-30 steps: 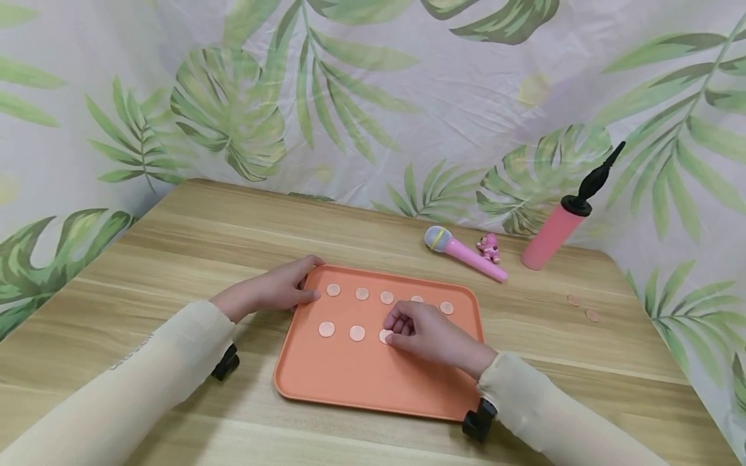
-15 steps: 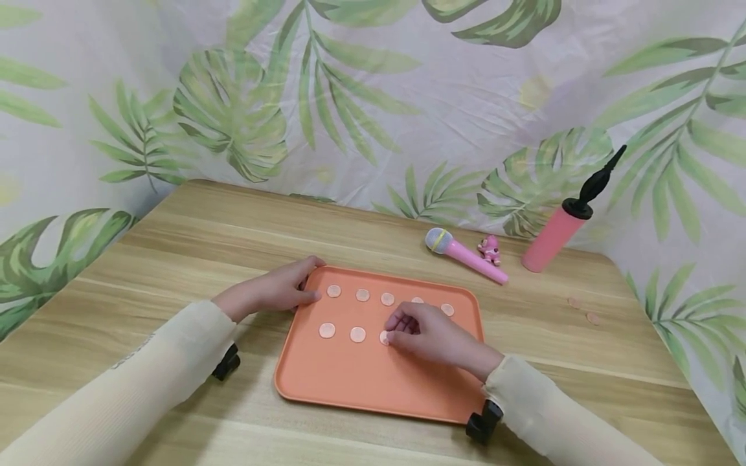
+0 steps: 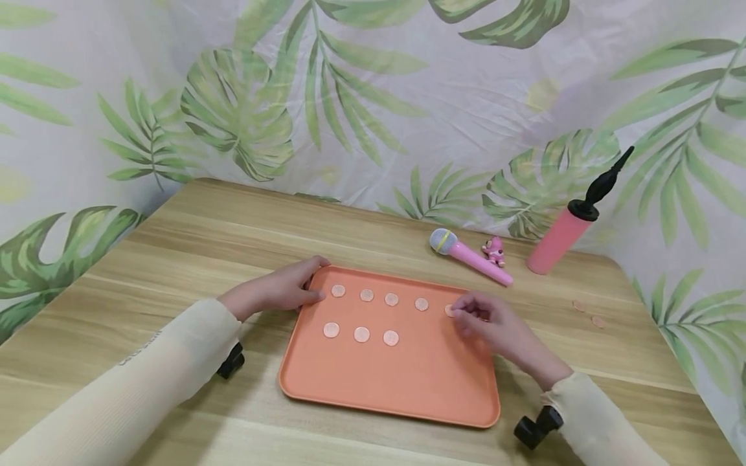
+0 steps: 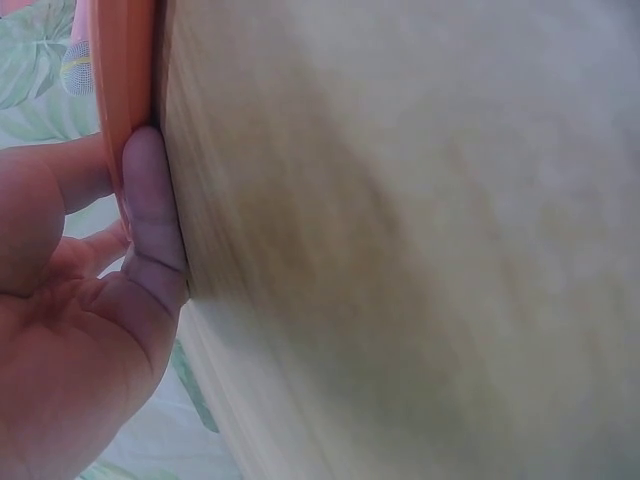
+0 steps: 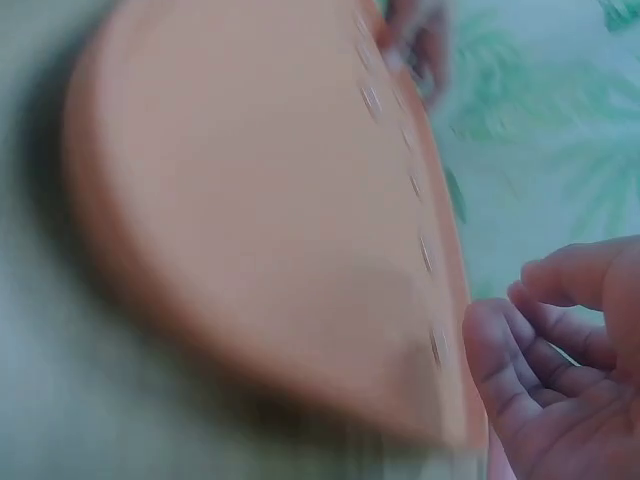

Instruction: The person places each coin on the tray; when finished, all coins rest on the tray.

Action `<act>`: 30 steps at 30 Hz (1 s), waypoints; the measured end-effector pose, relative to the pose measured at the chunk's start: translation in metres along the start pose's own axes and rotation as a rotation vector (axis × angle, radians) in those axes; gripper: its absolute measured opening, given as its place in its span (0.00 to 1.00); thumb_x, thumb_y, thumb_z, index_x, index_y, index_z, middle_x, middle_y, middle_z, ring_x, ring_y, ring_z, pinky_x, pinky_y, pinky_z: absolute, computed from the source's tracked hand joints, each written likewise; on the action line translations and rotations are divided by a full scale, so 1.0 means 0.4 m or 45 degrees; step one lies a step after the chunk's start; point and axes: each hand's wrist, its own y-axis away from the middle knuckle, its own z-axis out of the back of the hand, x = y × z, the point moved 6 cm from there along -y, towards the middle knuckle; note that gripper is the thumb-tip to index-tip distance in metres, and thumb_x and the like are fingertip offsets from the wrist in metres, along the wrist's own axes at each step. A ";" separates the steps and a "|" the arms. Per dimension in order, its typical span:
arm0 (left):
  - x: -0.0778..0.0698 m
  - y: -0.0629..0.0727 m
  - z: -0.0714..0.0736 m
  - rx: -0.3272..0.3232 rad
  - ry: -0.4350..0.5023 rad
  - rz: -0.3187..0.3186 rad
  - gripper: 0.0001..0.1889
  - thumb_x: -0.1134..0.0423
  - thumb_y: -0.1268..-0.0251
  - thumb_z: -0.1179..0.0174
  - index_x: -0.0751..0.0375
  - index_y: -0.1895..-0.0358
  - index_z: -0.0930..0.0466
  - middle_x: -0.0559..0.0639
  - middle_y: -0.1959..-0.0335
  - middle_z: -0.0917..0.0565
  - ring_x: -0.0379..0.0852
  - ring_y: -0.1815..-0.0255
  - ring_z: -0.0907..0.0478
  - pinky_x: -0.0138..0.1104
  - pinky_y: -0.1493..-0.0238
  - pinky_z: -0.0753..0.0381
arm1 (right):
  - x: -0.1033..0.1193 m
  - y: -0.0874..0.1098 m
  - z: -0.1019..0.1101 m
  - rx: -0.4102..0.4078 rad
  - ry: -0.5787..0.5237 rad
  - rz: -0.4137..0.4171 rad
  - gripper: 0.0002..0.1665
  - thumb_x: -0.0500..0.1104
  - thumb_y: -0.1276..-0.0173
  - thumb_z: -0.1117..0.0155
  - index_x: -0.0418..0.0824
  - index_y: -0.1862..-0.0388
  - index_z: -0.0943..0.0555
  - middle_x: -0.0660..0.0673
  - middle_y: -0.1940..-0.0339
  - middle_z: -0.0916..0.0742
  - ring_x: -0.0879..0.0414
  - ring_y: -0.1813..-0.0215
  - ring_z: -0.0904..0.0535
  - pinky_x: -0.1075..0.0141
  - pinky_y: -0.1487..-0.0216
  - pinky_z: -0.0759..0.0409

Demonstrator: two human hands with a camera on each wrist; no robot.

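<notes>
My left hand point(image 3: 276, 287) grips the upper left corner of an orange tray point(image 3: 402, 385). In the left wrist view its fingers lie on both sides of the tray rim point(image 4: 124, 75). Two rows of small, round, pale pink discs lie on the tray; three form the nearer row, ending with a disc point(image 3: 391, 338) at its right. My right hand point(image 3: 504, 330) is over the tray's right edge, partly covering the last disc point(image 3: 449, 310) of the far row. Nothing shows between its loosely curled fingers point(image 5: 495, 355) in the right wrist view.
Behind the tray lie a pink toy microphone point(image 3: 472, 259) and a small pink figurine point(image 3: 494, 251). A pink hand pump point(image 3: 559, 243) with a black top stands at the back right. Two loose discs point(image 3: 597, 321) lie on the wooden table point(image 3: 618, 382) to the right.
My right hand has let go of the third disc in the nearer row and moved right, to the tray's edge. That disc stays on the tray. The left hand keeps its grip.
</notes>
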 end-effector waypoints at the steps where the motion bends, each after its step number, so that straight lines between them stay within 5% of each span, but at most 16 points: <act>1: 0.000 0.000 0.000 -0.002 -0.003 0.000 0.29 0.67 0.21 0.42 0.75 0.26 0.41 0.59 0.59 0.20 0.44 0.67 0.24 0.35 0.58 0.23 | -0.011 0.009 0.021 -0.034 -0.002 -0.021 0.12 0.36 0.22 0.38 0.26 0.49 0.20 0.38 0.64 0.15 0.63 0.65 0.20 0.68 0.62 0.17; 8: 0.005 0.000 -0.002 -0.014 -0.025 0.006 0.29 0.67 0.22 0.42 0.74 0.26 0.40 0.58 0.59 0.20 0.44 0.65 0.24 0.34 0.56 0.24 | -0.108 0.073 0.165 -0.260 0.137 -0.132 0.16 0.37 0.20 0.40 0.25 0.43 0.21 0.53 0.63 0.14 0.67 0.65 0.19 0.69 0.62 0.16; 19: 0.008 -0.005 -0.008 -0.017 -0.006 0.018 0.28 0.67 0.21 0.42 0.73 0.25 0.40 0.56 0.63 0.22 0.45 0.68 0.26 0.35 0.59 0.25 | -0.247 0.177 0.366 -0.533 0.313 -0.279 0.14 0.35 0.21 0.42 0.20 0.51 0.23 0.64 0.72 0.18 0.71 0.71 0.22 0.75 0.70 0.20; 25: 0.005 -0.004 -0.009 -0.017 -0.016 0.014 0.28 0.66 0.21 0.42 0.73 0.26 0.39 0.57 0.61 0.21 0.44 0.65 0.25 0.35 0.57 0.25 | -0.298 0.230 0.468 -0.575 0.284 -0.443 0.16 0.40 0.18 0.46 0.24 0.51 0.24 0.69 0.73 0.20 0.73 0.70 0.21 0.74 0.68 0.17; 30: 0.005 0.003 -0.002 -0.023 -0.020 0.026 0.28 0.67 0.22 0.42 0.73 0.26 0.39 0.56 0.64 0.22 0.44 0.67 0.25 0.35 0.59 0.25 | -0.330 0.237 0.497 -0.528 0.233 -0.550 0.22 0.41 0.17 0.46 0.18 0.46 0.28 0.67 0.73 0.19 0.72 0.70 0.19 0.73 0.66 0.14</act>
